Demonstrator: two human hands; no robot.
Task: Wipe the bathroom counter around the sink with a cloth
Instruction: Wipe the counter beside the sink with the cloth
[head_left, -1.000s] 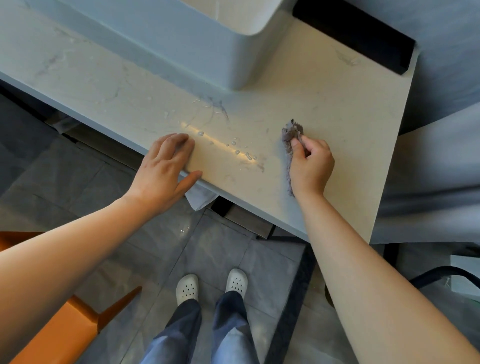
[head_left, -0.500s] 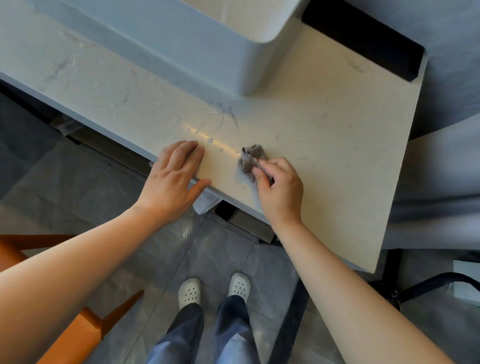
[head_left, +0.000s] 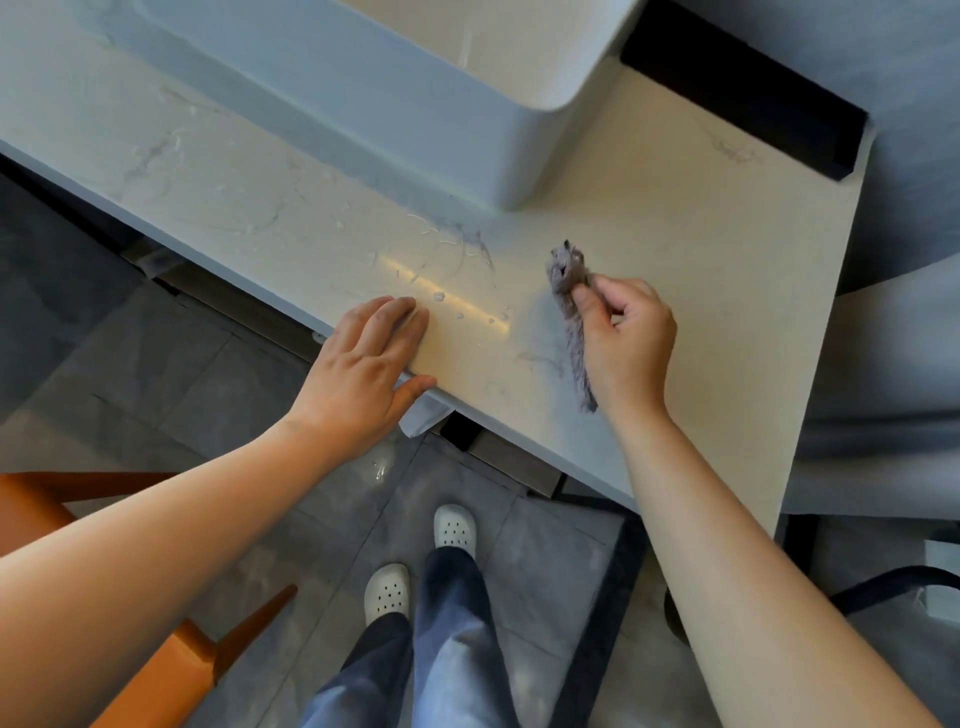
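Sink at top centre of frame, a white vessel basin standing on the counter; only its outer wall and a strip of inner rim visible, contents cannot be told. Right hand at centre right, fingers curled and clenched on the cloth: grey, bunched, upper end sticking out above the thumb, lower tail hanging along the palm and lying on the counter. Cloth just below and right of the sink's near corner, apart from it. Left hand at centre, fingers flat and together on the counter's front edge, thumb under the lip, holding nothing. Water droplets between the 2 hands. 2 white clogs on the floor, lower centre.
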